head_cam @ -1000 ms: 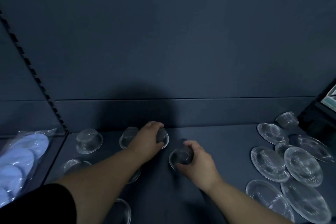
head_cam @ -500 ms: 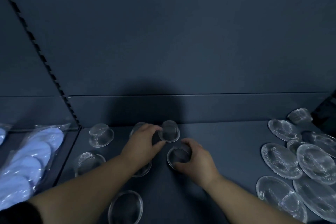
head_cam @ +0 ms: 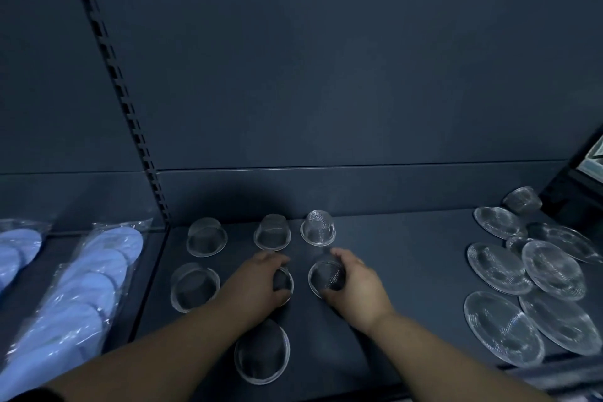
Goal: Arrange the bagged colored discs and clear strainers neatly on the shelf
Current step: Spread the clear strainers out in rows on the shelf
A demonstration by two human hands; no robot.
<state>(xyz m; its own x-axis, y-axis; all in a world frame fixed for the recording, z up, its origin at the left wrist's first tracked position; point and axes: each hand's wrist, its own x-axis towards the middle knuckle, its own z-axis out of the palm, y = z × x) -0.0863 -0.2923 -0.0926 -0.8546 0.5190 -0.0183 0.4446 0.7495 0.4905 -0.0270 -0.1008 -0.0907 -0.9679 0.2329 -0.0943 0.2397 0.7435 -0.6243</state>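
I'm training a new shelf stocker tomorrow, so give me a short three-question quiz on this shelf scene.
1. True or false: the right hand grips a small dome strainer.
2. The bagged blue discs lie: A) left of the slotted upright; B) in the right hand; C) stacked on the dome strainer.
3. How many small strainers stand in the back row?
Key: 1 true; 2 A; 3 three.

text: none legible | labels: none — bags, strainers and shelf show no readable print
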